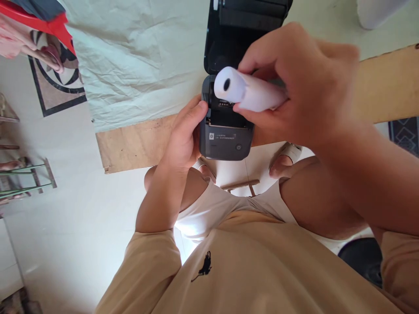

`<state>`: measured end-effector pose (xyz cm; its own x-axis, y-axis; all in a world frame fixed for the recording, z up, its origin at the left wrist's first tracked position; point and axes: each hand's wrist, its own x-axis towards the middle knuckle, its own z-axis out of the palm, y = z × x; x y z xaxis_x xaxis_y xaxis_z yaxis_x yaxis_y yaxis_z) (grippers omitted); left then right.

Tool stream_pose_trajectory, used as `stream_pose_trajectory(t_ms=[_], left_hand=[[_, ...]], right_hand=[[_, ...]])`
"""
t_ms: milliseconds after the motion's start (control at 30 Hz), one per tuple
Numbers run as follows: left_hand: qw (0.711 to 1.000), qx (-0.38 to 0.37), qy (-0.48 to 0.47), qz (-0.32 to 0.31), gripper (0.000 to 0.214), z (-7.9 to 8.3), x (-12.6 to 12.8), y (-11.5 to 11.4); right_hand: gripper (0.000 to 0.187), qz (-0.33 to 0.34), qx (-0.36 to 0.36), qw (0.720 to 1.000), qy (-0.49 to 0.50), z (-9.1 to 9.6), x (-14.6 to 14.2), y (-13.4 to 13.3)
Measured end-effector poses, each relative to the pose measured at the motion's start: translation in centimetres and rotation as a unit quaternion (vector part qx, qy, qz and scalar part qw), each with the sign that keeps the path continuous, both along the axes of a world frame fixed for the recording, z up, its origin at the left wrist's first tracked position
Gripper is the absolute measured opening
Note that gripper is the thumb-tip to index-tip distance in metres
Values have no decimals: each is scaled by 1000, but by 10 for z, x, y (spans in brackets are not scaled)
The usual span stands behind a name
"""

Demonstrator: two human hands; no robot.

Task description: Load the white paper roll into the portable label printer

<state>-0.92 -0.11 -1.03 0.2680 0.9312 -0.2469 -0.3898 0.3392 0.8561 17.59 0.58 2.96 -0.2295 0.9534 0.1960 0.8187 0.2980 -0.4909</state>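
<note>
A small dark grey label printer point(225, 139) sits at the near edge of a plywood table point(131, 144), its black lid point(238, 35) swung up and open. My left hand point(183, 135) is closed around the printer's left side, fingers pressed on its edge. My right hand point(294, 83) is closed on a white paper roll point(245, 89), held just above the printer's open paper bay. The roll's hollow core faces left.
A crumpled white sheet point(131, 61) covers the table beyond the printer. The floor is pale tile with a dark patterned inlay point(55, 87). A metal rack point(19, 174) stands at the left. A dark stool point(363, 257) shows at lower right.
</note>
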Motion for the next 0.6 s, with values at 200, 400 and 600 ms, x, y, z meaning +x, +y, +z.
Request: stream_pose_trajectory(t_ms=[200, 400, 600], left_hand=[[1000, -14, 2, -15, 30, 4, 0, 1], [1000, 8, 5, -10, 37, 0, -1, 1], [993, 59, 30, -93, 27, -11, -14, 6]], right_hand=[[34, -11, -15, 997, -75, -16, 1, 6], [35, 99, 139, 983, -64, -17, 8, 2], [43, 212, 218, 951, -57, -22, 16, -4]])
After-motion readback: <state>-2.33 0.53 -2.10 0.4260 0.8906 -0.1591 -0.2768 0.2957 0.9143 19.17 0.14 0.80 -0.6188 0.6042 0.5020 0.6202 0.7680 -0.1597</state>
